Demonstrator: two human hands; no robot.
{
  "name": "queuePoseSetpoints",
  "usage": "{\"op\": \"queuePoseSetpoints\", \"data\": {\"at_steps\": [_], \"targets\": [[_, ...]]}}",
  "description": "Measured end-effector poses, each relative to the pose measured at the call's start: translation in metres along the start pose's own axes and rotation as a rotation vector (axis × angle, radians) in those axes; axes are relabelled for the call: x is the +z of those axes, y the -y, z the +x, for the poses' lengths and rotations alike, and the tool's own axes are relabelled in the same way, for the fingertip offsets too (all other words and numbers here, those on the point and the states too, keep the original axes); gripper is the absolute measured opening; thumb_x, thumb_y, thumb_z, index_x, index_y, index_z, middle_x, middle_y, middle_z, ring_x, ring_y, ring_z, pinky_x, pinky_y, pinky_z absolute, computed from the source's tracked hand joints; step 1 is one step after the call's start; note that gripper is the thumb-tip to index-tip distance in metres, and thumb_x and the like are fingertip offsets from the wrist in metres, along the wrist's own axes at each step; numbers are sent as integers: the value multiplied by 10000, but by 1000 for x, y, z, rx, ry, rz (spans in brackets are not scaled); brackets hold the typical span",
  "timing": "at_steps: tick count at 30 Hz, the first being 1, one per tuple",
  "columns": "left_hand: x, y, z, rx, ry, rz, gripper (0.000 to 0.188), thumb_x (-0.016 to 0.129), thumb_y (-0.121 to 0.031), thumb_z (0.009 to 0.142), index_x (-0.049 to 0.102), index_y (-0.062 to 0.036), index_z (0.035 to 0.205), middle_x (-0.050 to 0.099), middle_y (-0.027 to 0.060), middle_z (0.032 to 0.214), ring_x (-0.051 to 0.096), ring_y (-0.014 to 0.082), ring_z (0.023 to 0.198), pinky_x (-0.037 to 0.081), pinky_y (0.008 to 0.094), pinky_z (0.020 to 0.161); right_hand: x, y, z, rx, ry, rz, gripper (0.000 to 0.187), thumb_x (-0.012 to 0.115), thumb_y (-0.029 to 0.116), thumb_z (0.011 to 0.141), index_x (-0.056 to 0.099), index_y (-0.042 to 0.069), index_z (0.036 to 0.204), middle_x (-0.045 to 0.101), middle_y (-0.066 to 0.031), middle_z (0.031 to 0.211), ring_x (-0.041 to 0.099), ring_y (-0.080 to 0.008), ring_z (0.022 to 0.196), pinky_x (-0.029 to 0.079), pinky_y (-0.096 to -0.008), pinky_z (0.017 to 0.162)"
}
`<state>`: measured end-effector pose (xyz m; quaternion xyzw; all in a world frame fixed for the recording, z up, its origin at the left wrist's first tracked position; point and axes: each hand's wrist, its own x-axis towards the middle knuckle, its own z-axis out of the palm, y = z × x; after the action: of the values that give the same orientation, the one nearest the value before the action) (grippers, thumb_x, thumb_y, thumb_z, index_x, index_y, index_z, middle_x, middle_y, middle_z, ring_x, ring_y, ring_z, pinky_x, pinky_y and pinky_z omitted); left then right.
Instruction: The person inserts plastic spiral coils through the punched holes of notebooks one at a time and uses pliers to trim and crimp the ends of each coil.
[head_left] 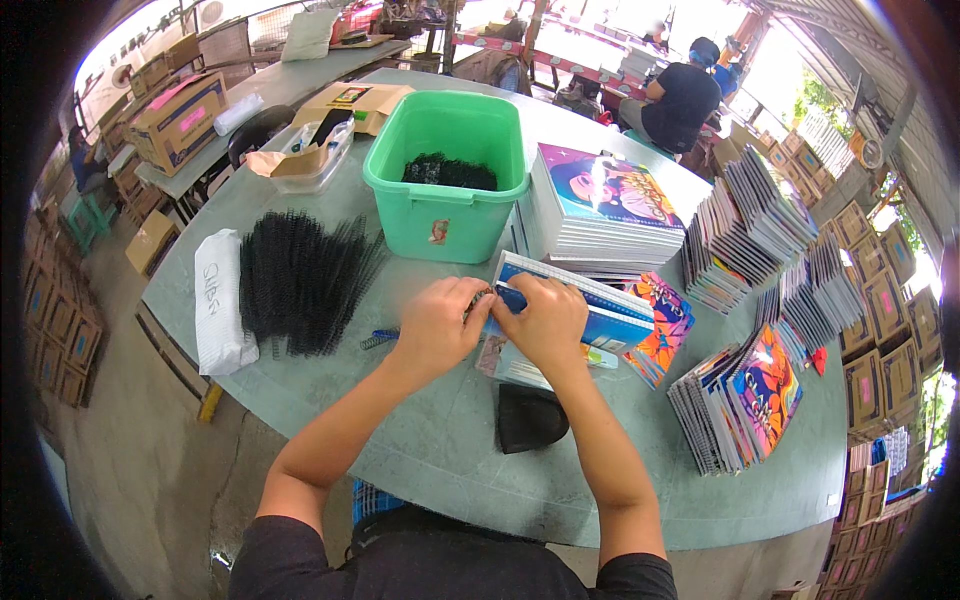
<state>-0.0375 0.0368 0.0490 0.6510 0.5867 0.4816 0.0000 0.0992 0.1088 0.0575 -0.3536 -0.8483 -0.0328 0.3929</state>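
In the middle of the table, my left hand (440, 322) is closed, its thumb and fingers pinching what looks like the end of a dark spiral coil (480, 298) at the corner of a blue notebook (618, 322). My right hand (545, 322) grips the same notebook along its edge, thumb toward the left hand. The notebook is tilted up, with a row of punched holes along its upper edge. Beneath lie other notebooks, one with an orange and purple cover (662, 318). A blue coil piece (378, 339) lies left of my left hand. Nearer me sits a black wedge-shaped object (530, 418).
A green tub (440, 222) holds black coils; a pile of black spiral coils (305, 285) and a white package (222, 305) lie left. Notebook stacks (590, 230) and bound notebooks (735, 400) stand right. A seated person (685, 100) is beyond the table; cartons (880, 310) are stacked around.
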Motion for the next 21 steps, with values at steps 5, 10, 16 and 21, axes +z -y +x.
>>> {"op": "queuePoseSetpoints", "data": {"at_steps": [5,10,16,21], "targets": [[1,3,-2,1,-37,36,173,631,-174,820,613,-17,890,621,153,805,602,298,682,479,362,619,-7,4,-1,-2,88,30,197,713,275,692,681,111,798,637,-84,660,618,-250,636,462,-364,614],[-22,-1,16,-228,261,-244,185,635,-187,815,600,-31,908,593,154,777,590,322,722,474,380,644,-23,-5,-6,-131,133,78,133,661,189,770,672,105,872,655,-79,738,622,-252,717,468,-375,652],[-28,0,27,67,110,-68,198,634,-189,812,595,-31,925,592,137,802,590,318,765,467,375,671,-11,3,3,46,173,158,149,647,154,805,635,67,925,666,-89,819,630,-274,771,479,-370,665],[-38,16,33,81,264,-16,196,638,-226,810,603,-52,893,578,101,825,576,309,767,462,385,690,-12,1,-1,77,106,417,175,652,95,782,546,71,919,635,-92,830,622,-294,745,471,-379,641]]}}
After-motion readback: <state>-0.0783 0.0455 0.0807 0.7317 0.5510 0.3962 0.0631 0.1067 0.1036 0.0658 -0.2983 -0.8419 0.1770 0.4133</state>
